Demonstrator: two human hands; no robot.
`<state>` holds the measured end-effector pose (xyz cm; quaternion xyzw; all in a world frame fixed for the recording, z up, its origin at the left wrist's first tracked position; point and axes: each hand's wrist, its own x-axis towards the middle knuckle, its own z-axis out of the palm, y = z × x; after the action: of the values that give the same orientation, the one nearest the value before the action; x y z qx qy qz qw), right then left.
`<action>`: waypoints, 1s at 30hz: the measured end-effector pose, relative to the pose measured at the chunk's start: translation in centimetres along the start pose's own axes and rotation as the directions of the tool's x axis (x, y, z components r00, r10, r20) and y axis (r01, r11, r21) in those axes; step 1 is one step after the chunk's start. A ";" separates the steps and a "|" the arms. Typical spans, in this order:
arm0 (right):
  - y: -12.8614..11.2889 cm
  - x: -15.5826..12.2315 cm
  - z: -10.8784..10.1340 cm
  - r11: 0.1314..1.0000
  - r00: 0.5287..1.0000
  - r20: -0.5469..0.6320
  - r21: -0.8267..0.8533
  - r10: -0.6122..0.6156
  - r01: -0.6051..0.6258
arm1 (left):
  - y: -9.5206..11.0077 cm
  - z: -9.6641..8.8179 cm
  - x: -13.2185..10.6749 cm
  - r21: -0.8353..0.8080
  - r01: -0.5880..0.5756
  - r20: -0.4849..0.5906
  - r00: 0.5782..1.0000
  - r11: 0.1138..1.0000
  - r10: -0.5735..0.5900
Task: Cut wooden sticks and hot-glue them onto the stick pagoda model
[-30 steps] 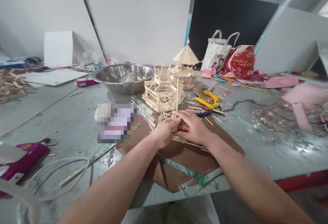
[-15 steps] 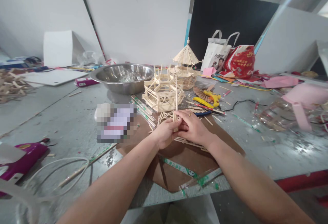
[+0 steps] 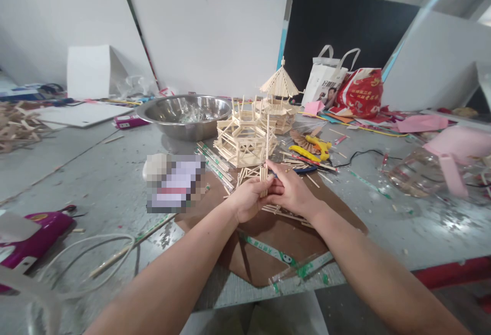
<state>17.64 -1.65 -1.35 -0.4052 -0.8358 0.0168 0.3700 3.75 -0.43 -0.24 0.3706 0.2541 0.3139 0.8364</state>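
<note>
My left hand [image 3: 248, 199] and my right hand [image 3: 292, 191] meet over a brown cardboard sheet [image 3: 284, 232] near the table's front. Together they grip a small bundle of thin wooden sticks [image 3: 264, 174] held upright, one long stick rising above the rest. My right fingers pinch the bundle near its top. Flat rows of glued sticks [image 3: 286, 213] lie on the cardboard under the hands. Just behind stands a hexagonal stick frame [image 3: 245, 138], and behind that a stick pavilion with a peaked roof [image 3: 279, 94].
A steel bowl [image 3: 186, 115] sits at the back left. A yellow glue gun [image 3: 310, 150] and its black cord lie to the right, with bags [image 3: 345, 89] and pink paper behind. A purple glue gun [image 3: 34, 238] and white cable are at the front left.
My right fingers have slid up to pinch the top of the stick bundle, and the long stick stands slightly more to the right. The left hand stays put.
</note>
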 end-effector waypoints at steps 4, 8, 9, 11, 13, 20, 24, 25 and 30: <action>-0.1 0.0 -0.2 0.998 1.000 -0.014 -0.064 -0.012 0.011 | 0.0 0.0 -0.1 -0.006 -0.011 0.020 1.000 1.000 0.011; -0.1 0.0 -0.3 0.993 0.999 -0.010 -0.109 -0.040 0.039 | 0.0 -0.1 0.0 -0.009 -0.032 0.035 0.999 0.999 0.032; -0.1 0.1 -0.3 0.993 0.999 -0.008 -0.114 -0.040 0.039 | 0.0 -0.1 0.0 -0.011 -0.034 0.040 0.999 0.999 0.034; -0.1 0.1 -0.5 0.991 0.999 0.013 -0.126 -0.044 0.045 | 0.0 -0.2 0.1 -0.013 -0.034 0.036 0.999 0.999 0.035; -0.1 0.2 -0.7 0.989 0.997 0.053 -0.135 -0.058 0.065 | 0.0 -0.3 0.1 -0.012 -0.032 0.014 0.999 0.999 0.033; -0.2 0.2 -0.6 0.989 0.997 0.055 -0.130 -0.060 0.066 | -0.1 -0.2 0.2 -0.009 -0.045 0.012 0.999 0.999 0.045; -0.4 0.1 -0.6 0.991 0.998 0.038 -0.123 -0.049 0.053 | -0.2 -0.2 0.2 -0.005 -0.040 0.010 0.999 0.999 0.040; -0.4 0.1 -0.6 0.991 0.998 0.035 -0.124 -0.047 0.051 | -0.3 -0.2 0.2 -0.009 -0.040 0.012 0.999 0.999 0.040; -0.4 0.1 -0.5 0.992 0.999 0.025 -0.118 -0.040 0.043 | -0.4 -0.2 0.2 -0.017 -0.045 0.035 0.998 0.999 0.046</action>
<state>17.60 -2.02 -0.83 -0.4089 -0.8477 -0.0360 0.3360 3.90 -0.36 -0.67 0.3752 0.2281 0.3282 0.8364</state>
